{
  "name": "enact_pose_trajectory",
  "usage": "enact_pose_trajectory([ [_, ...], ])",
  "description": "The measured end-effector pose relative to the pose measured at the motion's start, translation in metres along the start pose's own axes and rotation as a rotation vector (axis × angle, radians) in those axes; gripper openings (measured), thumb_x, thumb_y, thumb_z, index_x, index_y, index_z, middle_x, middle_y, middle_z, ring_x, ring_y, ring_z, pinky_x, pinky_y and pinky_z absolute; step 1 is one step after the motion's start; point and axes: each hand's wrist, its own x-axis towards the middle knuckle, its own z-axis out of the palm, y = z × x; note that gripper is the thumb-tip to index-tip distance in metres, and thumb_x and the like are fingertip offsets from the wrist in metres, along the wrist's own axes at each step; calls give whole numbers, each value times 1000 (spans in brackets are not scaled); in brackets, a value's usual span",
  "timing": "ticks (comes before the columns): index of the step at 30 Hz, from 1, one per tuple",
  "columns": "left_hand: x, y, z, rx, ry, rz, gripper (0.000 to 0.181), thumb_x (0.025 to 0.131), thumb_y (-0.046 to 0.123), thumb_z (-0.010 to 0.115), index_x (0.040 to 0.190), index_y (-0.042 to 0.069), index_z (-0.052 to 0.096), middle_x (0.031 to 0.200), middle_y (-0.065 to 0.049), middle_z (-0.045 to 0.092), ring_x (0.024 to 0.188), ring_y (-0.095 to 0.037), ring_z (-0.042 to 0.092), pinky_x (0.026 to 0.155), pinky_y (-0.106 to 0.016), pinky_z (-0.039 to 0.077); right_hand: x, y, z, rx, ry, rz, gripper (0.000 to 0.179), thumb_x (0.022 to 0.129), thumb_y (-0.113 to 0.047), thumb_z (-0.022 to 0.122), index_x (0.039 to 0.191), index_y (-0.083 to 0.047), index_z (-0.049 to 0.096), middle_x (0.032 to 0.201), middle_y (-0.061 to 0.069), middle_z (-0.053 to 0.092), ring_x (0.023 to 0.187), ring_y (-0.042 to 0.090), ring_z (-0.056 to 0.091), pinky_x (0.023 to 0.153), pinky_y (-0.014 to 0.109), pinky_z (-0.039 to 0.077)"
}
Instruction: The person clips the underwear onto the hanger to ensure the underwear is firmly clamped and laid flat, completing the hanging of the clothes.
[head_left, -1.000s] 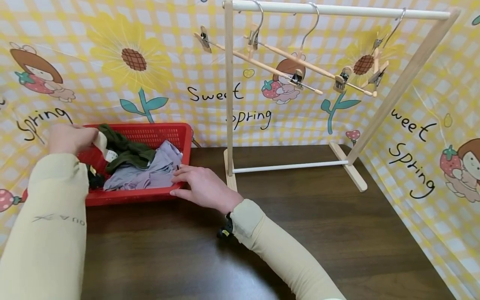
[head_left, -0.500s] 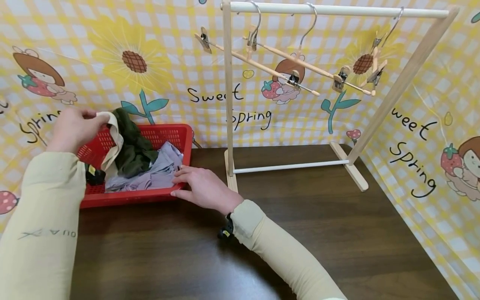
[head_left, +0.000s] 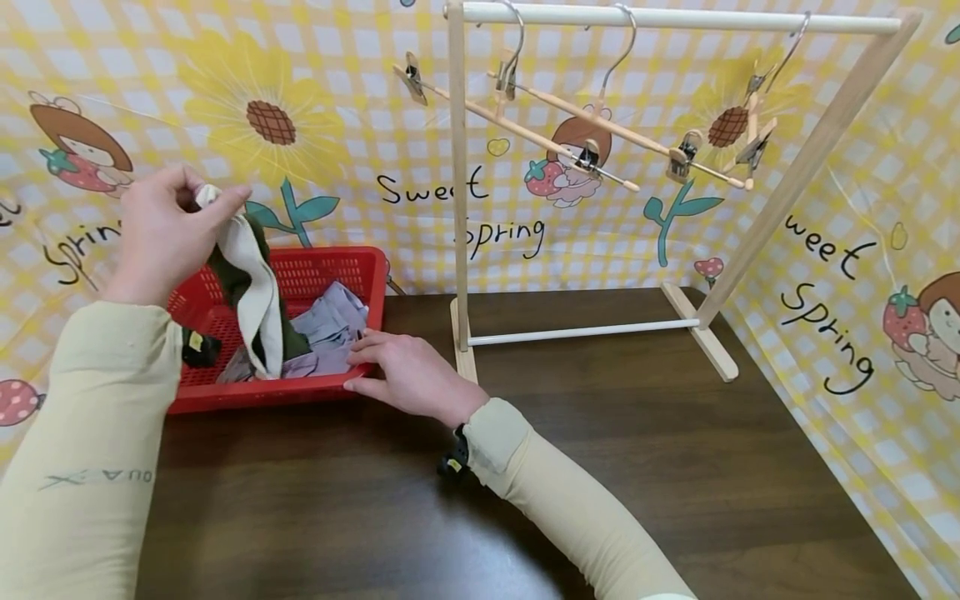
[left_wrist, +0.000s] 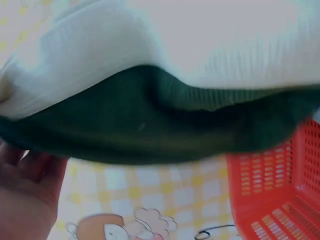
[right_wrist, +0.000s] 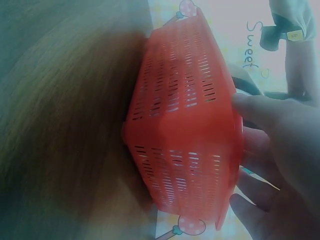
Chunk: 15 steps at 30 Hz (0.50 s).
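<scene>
High at the left, my left hand (head_left: 168,233) pinches the top edge of a dark green garment (head_left: 232,271) with a cream band (head_left: 255,283). The garment hangs down into the red basket (head_left: 262,390), its lower end hidden among the other cloth. Up close in the left wrist view, the band (left_wrist: 110,55) looks ribbed and the green cloth (left_wrist: 125,115) sags below it. My right hand (head_left: 412,379) grips the basket's near right corner, thumb outside and fingers over the rim. A crumpled lilac garment (head_left: 333,321) lies inside the basket.
To the right of the basket stands a wooden rack (head_left: 459,208) with a white top rail (head_left: 675,18). Several clip hangers, among them a wooden one (head_left: 585,121), hang from it. A dark wooden table (head_left: 360,508) lies beneath. Yellow checked cloth (head_left: 352,83) covers the walls.
My left hand has risen out of the basket, pulling the dark green garment up by its cream band, and has shifted slightly right. My right hand stays at the basket corner.
</scene>
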Motion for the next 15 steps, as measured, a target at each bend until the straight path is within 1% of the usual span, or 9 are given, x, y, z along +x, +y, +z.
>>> enact_pose_trajectory([
  [1, -1, 3, 2, -25, 29, 26, 47, 90, 44, 77, 83, 5, 53, 76, 6, 55, 66, -13, 47, 53, -20, 37, 0, 0, 0, 1, 1, -1, 43, 98, -42, 67, 133, -17, 70, 139, -1, 61, 140, 12, 42, 111, 24, 34],
  [2, -3, 6, 4, -39, 49, 45, 47, 88, 42, 80, 82, 4, 53, 74, 4, 52, 65, -12, 47, 53, -20, 37, 0, 0, 1, 3, 1, -2, 43, 99, -42, 67, 133, -17, 70, 139, -1, 61, 140, 12, 43, 110, 24, 34],
  [5, -5, 15, 8, -53, 67, 91, 47, 85, 39, 84, 80, 4, 53, 71, 2, 49, 62, -12, 45, 53, -19, 36, 0, 0, 1, 21, 1, 4, 44, 99, -42, 67, 134, -16, 69, 141, -2, 60, 141, 11, 41, 111, 23, 33],
  [9, -7, 25, 13, -25, 64, 165, 50, 82, 37, 87, 78, 2, 51, 69, -2, 47, 61, -13, 45, 50, -20, 35, -2, 0, -1, 89, -3, 26, 50, 99, -45, 66, 139, -15, 65, 145, -1, 56, 141, 10, 40, 111, 23, 32],
  [11, -9, 30, 16, -4, 77, 201, 52, 80, 37, 89, 77, 2, 50, 67, -2, 47, 61, -13, 45, 49, -21, 34, -4, 1, -2, 130, 5, 38, 56, 98, -47, 66, 143, -14, 61, 146, -1, 56, 137, 10, 45, 110, 23, 35],
  [13, -11, 34, 18, 16, 91, 224, 53, 79, 39, 89, 76, 2, 51, 66, -4, 47, 61, -14, 45, 49, -22, 32, -5, 1, -5, 169, 28, 57, 61, 97, -49, 66, 147, -14, 57, 146, 0, 54, 132, 9, 48, 109, 23, 37],
  [15, -13, 40, 20, 27, 102, 231, 55, 78, 41, 89, 75, 2, 51, 66, -4, 48, 62, -14, 46, 48, -21, 33, -6, 1, -8, 198, 71, 74, 65, 97, -50, 66, 150, -15, 53, 147, 0, 53, 128, 9, 50, 107, 23, 38],
])
